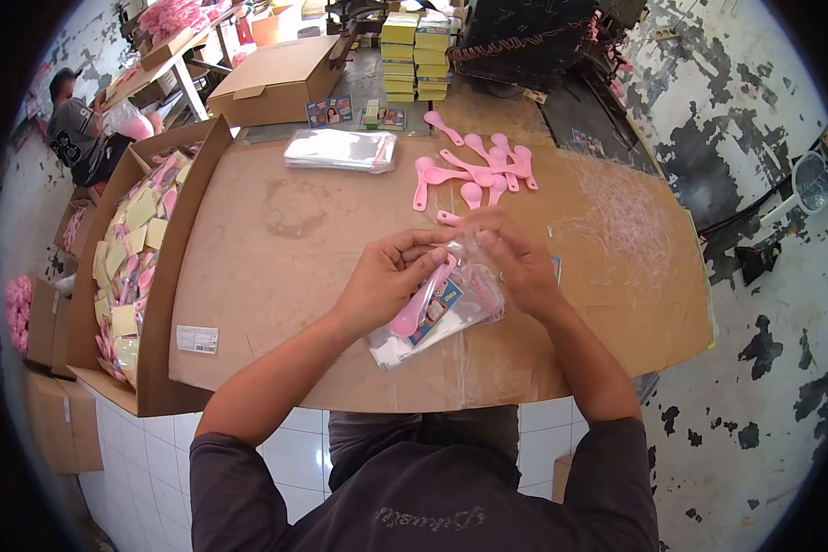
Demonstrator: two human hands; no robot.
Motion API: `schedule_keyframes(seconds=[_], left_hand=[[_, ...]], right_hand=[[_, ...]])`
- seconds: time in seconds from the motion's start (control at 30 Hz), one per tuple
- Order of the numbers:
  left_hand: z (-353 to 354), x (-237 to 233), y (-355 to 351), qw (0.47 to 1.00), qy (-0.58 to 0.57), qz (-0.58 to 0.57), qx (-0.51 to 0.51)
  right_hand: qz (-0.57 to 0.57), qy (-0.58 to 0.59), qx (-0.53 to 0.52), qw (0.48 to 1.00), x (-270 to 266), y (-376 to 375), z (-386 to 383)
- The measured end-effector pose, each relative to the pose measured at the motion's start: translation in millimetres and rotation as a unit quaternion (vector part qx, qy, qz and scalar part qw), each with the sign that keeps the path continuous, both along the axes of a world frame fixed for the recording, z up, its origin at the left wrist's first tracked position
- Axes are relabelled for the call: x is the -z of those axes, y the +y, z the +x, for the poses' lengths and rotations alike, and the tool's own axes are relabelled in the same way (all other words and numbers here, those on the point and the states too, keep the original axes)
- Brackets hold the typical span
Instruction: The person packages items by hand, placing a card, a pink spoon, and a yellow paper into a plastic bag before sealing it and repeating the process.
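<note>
My left hand (397, 269) pinches the upper edge of a clear plastic bag (465, 258) between thumb and fingers. Inside or under that film lie a pink spoon (405, 321), bowl toward me, and a small blue printed card (440, 308). At the bag's other top corner is my right hand (517, 258), slightly blurred, its fingers bent and closed on the film. Beneath the hands, more clear plastic bags (391, 353) lie on the cardboard-covered table (276, 294). Just beyond my hands is a loose pile of pink spoons (483, 173); one spoon is partly hidden by my right hand.
A long open carton (153, 368) of packed pieces stands at the left. Farther back are a stack of clear bags (340, 150), a closed box (276, 78) and card stacks (398, 60). Plastic shreds (621, 216) lie at right. Another person (83, 129) sits at far left.
</note>
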State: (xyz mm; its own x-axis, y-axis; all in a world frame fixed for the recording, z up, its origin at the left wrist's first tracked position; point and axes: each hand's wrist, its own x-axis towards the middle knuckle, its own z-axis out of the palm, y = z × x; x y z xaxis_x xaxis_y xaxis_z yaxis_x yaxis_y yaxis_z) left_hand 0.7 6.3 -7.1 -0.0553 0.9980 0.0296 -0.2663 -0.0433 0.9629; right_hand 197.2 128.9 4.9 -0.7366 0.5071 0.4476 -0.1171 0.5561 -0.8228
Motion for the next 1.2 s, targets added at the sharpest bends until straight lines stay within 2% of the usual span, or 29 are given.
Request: schedule_keyframes(seconds=[0.1, 0.2, 0.3, 0.33, 0.4, 0.43, 0.47, 0.5, 0.57, 0.73, 0.87, 1.0, 1.1, 1.2], left_hand=[[-3, -5, -2, 1.0, -0.012, 0.005, 0.029], [-1, -10, -5, 0.997, -0.019, 0.018, 0.07], [-2, -15, -7, 0.994, -0.035, 0.029, 0.1], [-2, -16, -8, 0.993, -0.042, 0.032, 0.108], [3, -13, -6, 0.995, 0.005, 0.094, 0.02], [5, -12, -5, 0.992, 0.028, 0.124, -0.025], [5, -12, -7, 0.986, 0.069, 0.145, -0.031], [2, -12, -8, 0.979, 0.111, 0.167, -0.036], [-2, -15, -9, 0.957, 0.195, 0.21, -0.045], [5, -28, -16, 0.936, 0.243, 0.242, -0.073], [3, -37, -20, 0.913, 0.3, 0.254, -0.11], [4, -37, -22, 0.979, 0.118, 0.167, -0.005], [5, -43, -25, 0.993, 0.044, 0.111, 0.011], [5, -37, -24, 0.992, 0.043, 0.117, -0.015]], right_hand=[[-0.217, 0.114, -0.036, 0.969, -33, -8, -4], [0.043, -0.008, -0.081, 0.996, -44, 3, 1], [0.078, -0.104, -0.087, 0.988, -73, -4, 5], [0.073, -0.072, -0.105, 0.989, -85, -4, 8], [0.061, -0.008, -0.139, 0.988, -108, -3, 15], [0.214, -0.051, -0.074, 0.973, -120, -6, 14], [0.36, -0.091, -0.006, 0.929, -131, -8, 12], [0.495, -0.127, 0.064, 0.857, -140, -12, 11], [0.438, -0.119, 0.069, 0.888, -152, -26, 13], [0.355, -0.11, 0.092, 0.924, -144, -30, 9], [0.259, -0.112, 0.059, 0.958, -137, -45, 1], [0.226, -0.116, 0.043, 0.966, -127, -46, -5], [0.313, -0.034, 0.116, 0.942, -107, -41, -15], [0.475, -0.044, 0.12, 0.871, -107, -47, -18]])
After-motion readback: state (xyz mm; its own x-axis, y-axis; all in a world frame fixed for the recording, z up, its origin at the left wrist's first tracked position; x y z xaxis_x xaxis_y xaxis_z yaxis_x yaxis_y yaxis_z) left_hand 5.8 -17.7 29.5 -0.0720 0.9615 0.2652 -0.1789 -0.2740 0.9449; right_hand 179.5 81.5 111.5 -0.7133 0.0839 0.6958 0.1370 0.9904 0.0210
